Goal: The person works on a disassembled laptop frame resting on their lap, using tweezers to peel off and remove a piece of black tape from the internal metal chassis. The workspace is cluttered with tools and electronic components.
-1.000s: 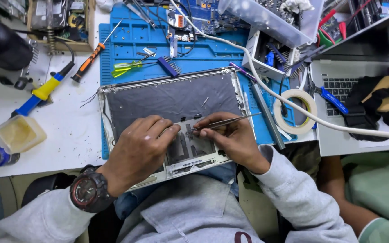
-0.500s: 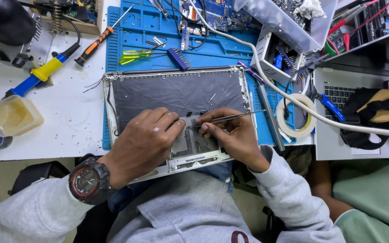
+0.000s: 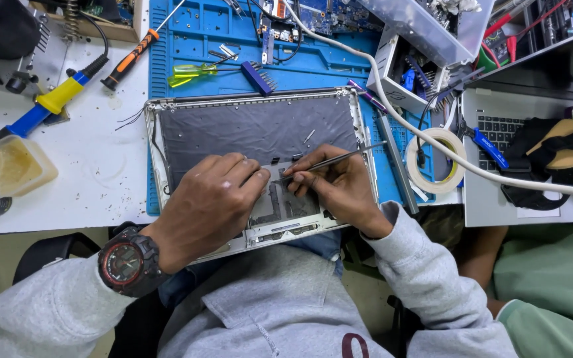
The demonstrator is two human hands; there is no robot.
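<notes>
The opened silver laptop shell [image 3: 253, 126] with its dark grey inner sheet lies mid-frame on a blue work mat [image 3: 187, 26]. The right hand [image 3: 339, 185] pinches thin metal tweezers [image 3: 339, 159], tips at the lower middle of the shell. The left hand [image 3: 207, 205] rests curled beside them, fingertips pressing the shell.

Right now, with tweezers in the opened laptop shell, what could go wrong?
The tweezers in the right hand could slip and scratch parts in the laptop shell. The shell overhangs the table edge toward the lap; pressure from the left hand might tip it.
</notes>
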